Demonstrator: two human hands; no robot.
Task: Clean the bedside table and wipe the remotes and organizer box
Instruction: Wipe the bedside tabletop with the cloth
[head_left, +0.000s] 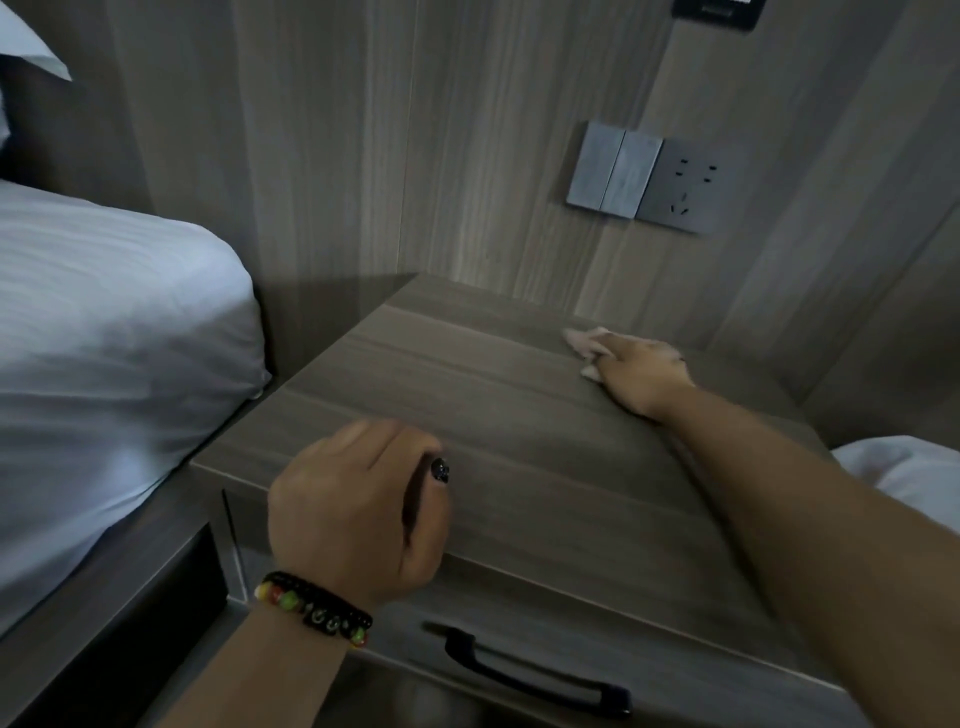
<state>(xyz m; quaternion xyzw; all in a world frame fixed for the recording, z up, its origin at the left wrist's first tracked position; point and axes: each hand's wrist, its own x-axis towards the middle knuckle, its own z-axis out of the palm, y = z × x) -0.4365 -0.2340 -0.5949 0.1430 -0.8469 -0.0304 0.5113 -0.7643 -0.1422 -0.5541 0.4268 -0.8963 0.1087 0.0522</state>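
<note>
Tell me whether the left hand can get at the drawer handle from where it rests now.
Probably yes. The left hand rests on the bedside table's front edge, directly above the drawer handle, with nothing visible between them.

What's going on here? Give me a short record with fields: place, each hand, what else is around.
place: wooden bedside table beside a bed
right hand: presses a pale cloth on the far part of the tabletop
left hand: fingers curled, rests at the front edge; beaded bracelet on the wrist
drawer handle: dark, below the top
wall: switches and socket
</note>
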